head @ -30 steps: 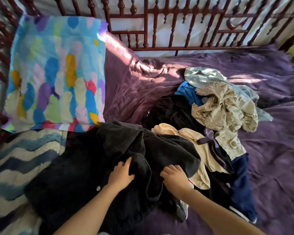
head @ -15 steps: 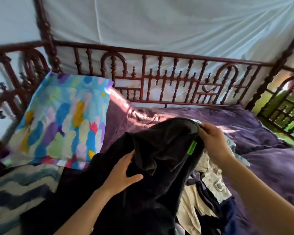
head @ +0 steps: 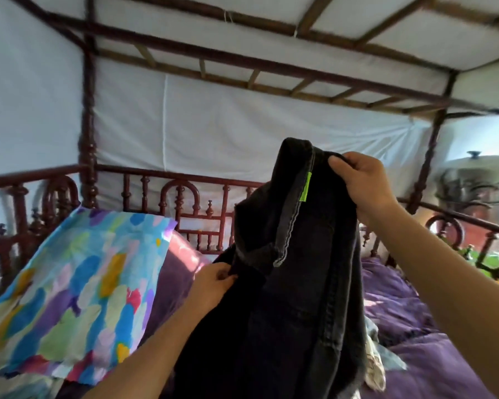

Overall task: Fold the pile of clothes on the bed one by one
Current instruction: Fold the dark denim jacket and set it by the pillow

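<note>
On the head view, the dark denim garment (head: 300, 283) is now held up high in front of the carved rail (head: 185, 194), where a second ago it was lying bunched on the bed under both hands and half a second ago it was only partly raised. The right hand (head: 360, 180) is clenched on the top hem, thumb laid over the seam just beside the green tag (head: 306, 187). The left hand (head: 213, 286) is lower, fingers pinched on a fold at the garment's left edge. The cloth is hung twisted, with one stitched edge turned over on itself. Its lower end runs out of the bottom of the picture, so whether it touches the purple bedspread (head: 444, 355) cannot be told.

The pile (head: 375, 367) is almost hidden now: only a scrap of pale cloth is seen behind the garment at lower right. The colourful pillow (head: 78, 286) is propped at the left against the rail. The gaze has been tipped upward, and the canopy frame (head: 271, 64) is taken in.

One item is judged to be separated from the pile. No fold is made yet. The garment will probably have to be shaken straight and the grips shifted to matching corners first.
</note>
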Tool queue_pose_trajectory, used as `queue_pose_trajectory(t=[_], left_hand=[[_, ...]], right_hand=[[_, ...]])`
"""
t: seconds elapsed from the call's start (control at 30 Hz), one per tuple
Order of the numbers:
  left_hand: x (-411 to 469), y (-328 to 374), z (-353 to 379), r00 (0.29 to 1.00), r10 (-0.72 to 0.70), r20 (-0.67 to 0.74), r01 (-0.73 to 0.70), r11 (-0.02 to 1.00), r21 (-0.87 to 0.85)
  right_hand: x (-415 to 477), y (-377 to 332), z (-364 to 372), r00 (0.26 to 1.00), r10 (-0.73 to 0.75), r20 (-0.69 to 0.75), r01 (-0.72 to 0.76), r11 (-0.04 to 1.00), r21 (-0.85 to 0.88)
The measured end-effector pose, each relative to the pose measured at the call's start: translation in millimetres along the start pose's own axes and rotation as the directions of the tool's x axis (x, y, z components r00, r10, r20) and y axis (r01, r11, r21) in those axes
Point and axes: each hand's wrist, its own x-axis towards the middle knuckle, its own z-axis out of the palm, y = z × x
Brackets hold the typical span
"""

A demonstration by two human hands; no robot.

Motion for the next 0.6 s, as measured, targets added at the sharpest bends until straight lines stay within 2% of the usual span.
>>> queue_pose_trajectory(t=[0.13, 0.27, 0.43, 0.53, 0.6], left_hand=[[16, 44, -14, 0.979, 0.146, -0.140, -0.142, 0.989, 0.040], [33, 95, -41, 0.895, 0.308, -0.324, -0.281, 0.951, 0.130], [29, 128, -54, 0.817, 0.441, -0.371, -0.368, 0.895, 0.252], [13, 118, -57, 0.838, 0.447, -0.313, -0.392, 0.892, 0.223], [6, 105, -55, 0.858, 0.412, -0.307, -0.347, 0.905, 0.246]], right_hand=[[22, -13, -50, 0.990, -0.008, -0.140, 0.000, 0.998, -0.060], [34, -16, -90, 0.969, -0.013, -0.247, -0.016, 0.993, -0.116], [46, -15, -106, 0.949, -0.040, -0.311, -0.013, 0.986, -0.166], [51, -9, -104, 0.944, -0.025, -0.328, -0.024, 0.990, -0.142], [52, -1, -98, 0.950, -0.023, -0.311, -0.023, 0.989, -0.143]])
